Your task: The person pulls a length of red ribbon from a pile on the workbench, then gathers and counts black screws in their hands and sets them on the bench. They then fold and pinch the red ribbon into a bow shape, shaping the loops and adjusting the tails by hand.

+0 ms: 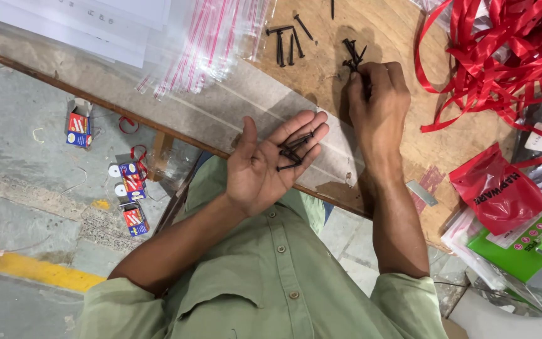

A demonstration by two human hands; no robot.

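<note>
At centre frame, a left hand [265, 164] lies palm up and spread, cradling a few black screws [293, 150]. Just right of it, the right hand [376, 100] rests on the wooden surface [321, 69], fingers pressed together around a screw cluster [354, 55]. More loose screws [286, 43] lie at upper centre, beside clear bags [205, 44]. Red ribbon [503, 44] tangles at upper right.

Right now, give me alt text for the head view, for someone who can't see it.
The left hand lies palm up holding black screws, while the right hand pinches more screws from a pile on the wooden table. Red ribbon lies to the right, clear bags behind.
</note>
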